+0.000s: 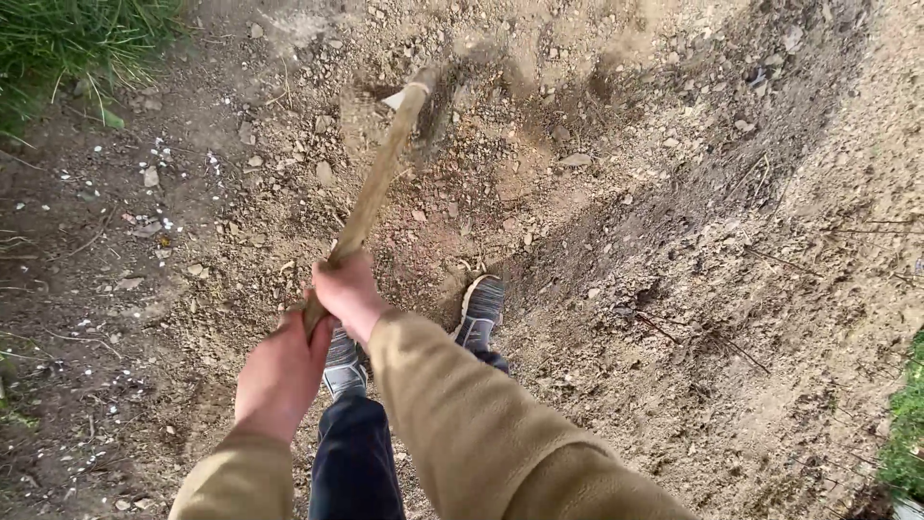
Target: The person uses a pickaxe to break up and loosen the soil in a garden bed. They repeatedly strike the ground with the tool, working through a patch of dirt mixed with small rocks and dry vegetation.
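Both hands, left hand [281, 377] and right hand [346, 292], are gripping the wooden hoe handle [373, 188], striking stony soil [616, 193]; next, pulling back needs firm footing.

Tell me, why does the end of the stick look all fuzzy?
In the head view, the far end of the wooden handle is smeared by motion blur, with dust hazy around it; both hands and the shoes look sharper. Low sunlight casts a dark shadow across the soil.

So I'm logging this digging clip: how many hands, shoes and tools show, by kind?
Hands: 2, left hand and right hand, both gripping the handle
Shoes: 2, grey, and
Tools: 1, wooden-handled digging tool
Total: 5
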